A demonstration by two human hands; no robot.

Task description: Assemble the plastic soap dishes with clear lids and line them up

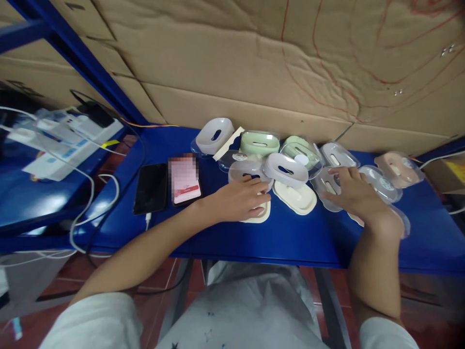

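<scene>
My left hand (241, 198) lies with fingers apart over a cream oval piece (262, 213), its fingertips near a grey-white oval dish. My right hand (354, 190) is spread above clear plastic covers (329, 186) at the right. Between the hands are a white oval dish (286, 169) with a dark slot and a cream oval lid (296, 196). Behind them stand a light green dish (259, 144), another green dish (300, 150) in clear plastic, and a white dish (215, 135). A pink dish (398, 169) sits at the far right.
Left of my left hand, a black phone (150, 188) with a white cable lies beside a phone with a lit screen (184, 179). Power strips (74, 150) and cables cover the far left. Cardboard (232, 63) walls off the back of the blue table (232, 242).
</scene>
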